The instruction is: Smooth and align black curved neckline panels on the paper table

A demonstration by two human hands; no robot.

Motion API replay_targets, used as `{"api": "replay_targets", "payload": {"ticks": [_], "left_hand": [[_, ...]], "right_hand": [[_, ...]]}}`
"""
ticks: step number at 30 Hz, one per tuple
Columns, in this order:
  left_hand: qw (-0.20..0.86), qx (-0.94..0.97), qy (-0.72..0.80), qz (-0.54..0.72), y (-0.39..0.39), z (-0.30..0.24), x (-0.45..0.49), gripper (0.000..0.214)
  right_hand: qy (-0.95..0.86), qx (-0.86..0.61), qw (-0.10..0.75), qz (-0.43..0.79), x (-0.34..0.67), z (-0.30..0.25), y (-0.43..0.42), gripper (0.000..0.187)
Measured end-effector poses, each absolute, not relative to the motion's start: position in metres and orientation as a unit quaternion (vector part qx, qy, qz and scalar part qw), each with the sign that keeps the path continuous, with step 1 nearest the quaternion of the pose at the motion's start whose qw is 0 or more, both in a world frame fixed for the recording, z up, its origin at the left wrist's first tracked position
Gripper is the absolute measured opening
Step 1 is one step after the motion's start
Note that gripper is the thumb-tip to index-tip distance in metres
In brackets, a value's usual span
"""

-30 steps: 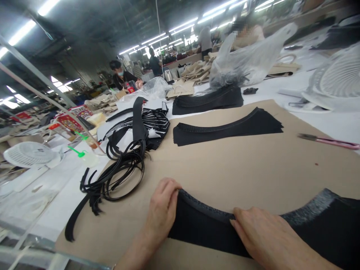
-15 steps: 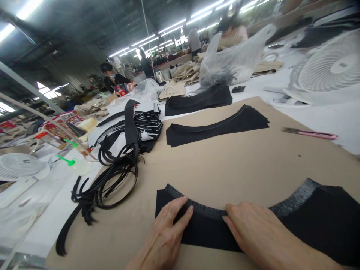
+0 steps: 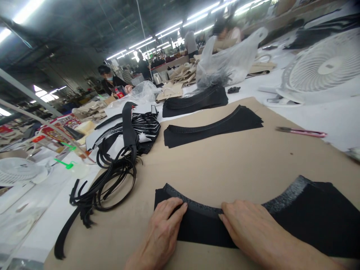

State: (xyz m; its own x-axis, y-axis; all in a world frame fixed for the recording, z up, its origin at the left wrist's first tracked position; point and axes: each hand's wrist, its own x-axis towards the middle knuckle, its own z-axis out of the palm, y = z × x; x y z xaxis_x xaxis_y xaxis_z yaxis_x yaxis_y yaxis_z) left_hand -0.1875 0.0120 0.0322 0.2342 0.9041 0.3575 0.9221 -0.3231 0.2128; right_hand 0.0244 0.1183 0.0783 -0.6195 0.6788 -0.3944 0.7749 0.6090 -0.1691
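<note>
A black fabric piece [image 3: 202, 230] with a curved upper edge lies flat in front of me. A strip with a speckled grey surface [image 3: 291, 193] follows that curve and shows plainly toward the right end. My left hand [image 3: 167, 223] is on the left part of the curve, fingers bent and thumb against the edge. To its right, my right hand [image 3: 244, 221] pinches the curved edge near the middle; its palm and forearm cover part of the cloth. Beyond the hands lies a stack of similar black pieces [image 3: 208, 125], with another stack [image 3: 194, 102] farther back.
Brown board [image 3: 213, 168] lies under the work. Black strips [image 3: 118, 180] are tangled at left beside striped material [image 3: 144, 125]. Pink-handled thread snips [image 3: 302, 132] lie at right, below a white fan [image 3: 323, 71]. A clear plastic bag [image 3: 227, 62] stands behind. Other people are farther off.
My left hand has drawn its fingers in slightly along the edge, leaving more of the strip showing between the hands. The whole view has shifted a little.
</note>
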Motion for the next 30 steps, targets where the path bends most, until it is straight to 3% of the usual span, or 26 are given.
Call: {"api": "replay_targets", "payload": {"ticks": [8, 13, 18, 23, 30], "left_hand": [[-0.014, -0.834, -0.505, -0.221, 0.025, 0.038, -0.13, 0.039], [0.031, -0.847, -0.488, -0.207, 0.029, 0.027, -0.126, 0.039], [0.055, -0.847, -0.489, -0.203, 0.03, 0.029, -0.127, 0.037], [0.094, -0.843, -0.49, -0.202, 0.03, 0.029, -0.122, 0.037], [0.147, -0.842, -0.488, -0.178, 0.028, 0.026, -0.125, 0.041]], "right_hand": [[0.882, 0.427, 0.13, -0.153, 0.026, 0.085, 0.112, 0.022], [0.879, 0.437, 0.107, -0.158, 0.044, 0.09, 0.124, 0.021], [0.871, 0.415, 0.084, -0.25, 0.084, 0.089, 0.15, 0.031], [0.844, 0.418, 0.066, -0.33, 0.106, 0.076, 0.159, 0.021], [0.855, 0.432, 0.082, -0.276, 0.101, 0.077, 0.155, 0.018]]}}
